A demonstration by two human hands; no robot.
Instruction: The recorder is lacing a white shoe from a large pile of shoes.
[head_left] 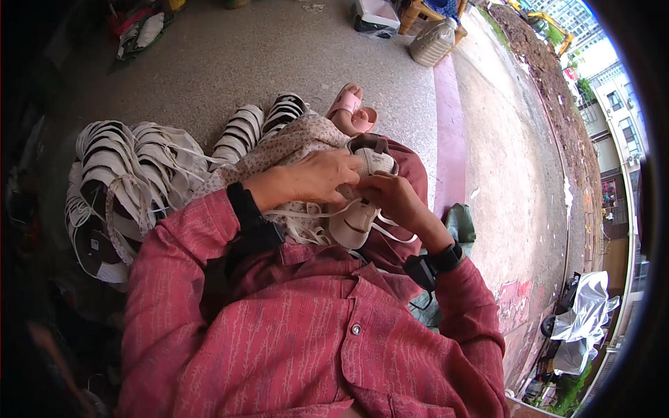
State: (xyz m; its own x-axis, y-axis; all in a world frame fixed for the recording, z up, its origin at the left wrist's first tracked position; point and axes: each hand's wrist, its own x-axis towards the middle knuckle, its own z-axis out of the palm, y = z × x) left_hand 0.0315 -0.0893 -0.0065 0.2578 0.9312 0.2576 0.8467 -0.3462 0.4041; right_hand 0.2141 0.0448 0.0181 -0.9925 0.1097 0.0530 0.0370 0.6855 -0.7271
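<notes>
A beige and white shoe upper [350, 224] with a dark lining lies across my lap, and white lace hangs loose from it. My left hand [317, 177] reaches over it from the left, its fingers bent in against the upper. From the other side my right hand [398, 200] pinches the upper close to the left fingertips. What lies between the fingertips is too small to make out. A floral cloth [296, 141] covers part of my lap beneath the hands, with a tangle of white laces [306, 224] on it.
Nested stacks of white shoe uppers [104, 164] stand at my left, with dark-striped stacks [239, 132] farther ahead. A pink sandal [346, 102] is beyond my lap. A plastic jug [433, 42] and a white bin [376, 15] stand at the far right.
</notes>
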